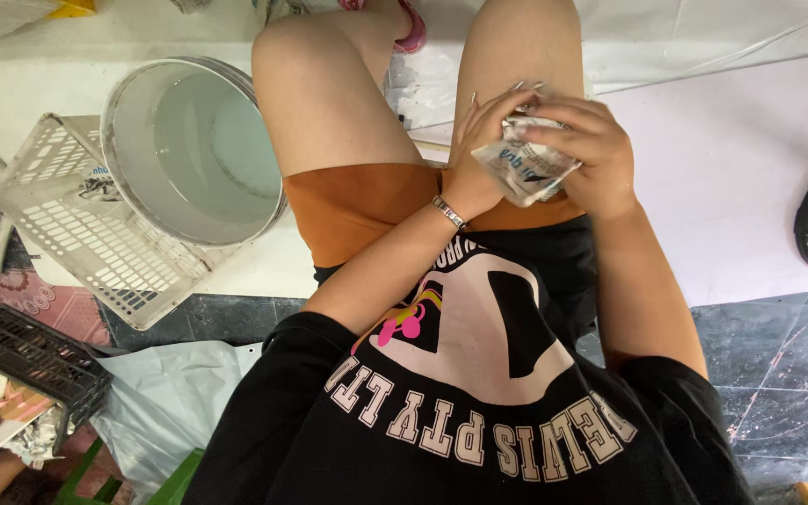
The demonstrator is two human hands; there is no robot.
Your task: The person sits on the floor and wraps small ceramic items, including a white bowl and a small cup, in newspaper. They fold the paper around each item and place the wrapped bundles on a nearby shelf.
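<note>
Both hands grasp one crumpled plastic wrapper point(526, 168) over the lap: left hand point(483, 154) beneath, right hand point(591, 154) clenched on top. White bucket point(133, 112) rests in a basket point(86, 243) nearby.

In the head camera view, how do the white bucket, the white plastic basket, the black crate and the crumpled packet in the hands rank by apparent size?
1. white bucket and white plastic basket: similar, and the bucket covers part of the basket, so unranked.
2. black crate, cut off by the frame edge.
3. crumpled packet, held by left hand and right hand.
</note>
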